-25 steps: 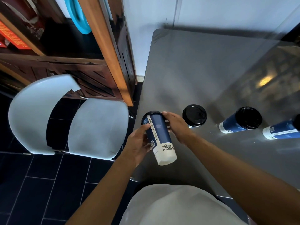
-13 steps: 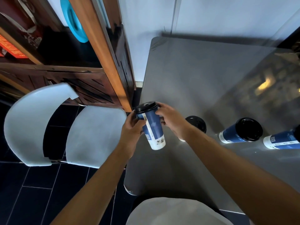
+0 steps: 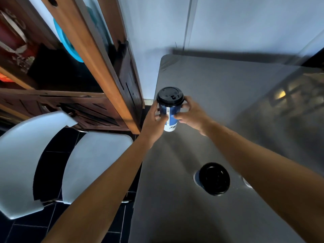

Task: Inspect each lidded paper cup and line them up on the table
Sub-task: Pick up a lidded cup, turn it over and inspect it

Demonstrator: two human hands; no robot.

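A blue and white paper cup (image 3: 171, 113) with a black lid stands upright near the left edge of the grey table (image 3: 219, 95). My left hand (image 3: 154, 123) grips its left side and my right hand (image 3: 192, 114) grips its right side. Whether its base touches the table I cannot tell. A second lidded cup (image 3: 213, 178) stands on the table closer to me, seen from above. Just right of it, the white base of a third cup (image 3: 247, 184) peeks out from under my right forearm.
A white chair (image 3: 52, 163) stands left of the table over a dark tiled floor. A wooden cabinet (image 3: 84, 67) with a slanted beam rises at the back left. A pale wall runs behind the table.
The cup went from tilted, lid away from me, to upright, and both hands carried it farther out over the table. The view shifted, so the row of standing cups now sits nearer to me.
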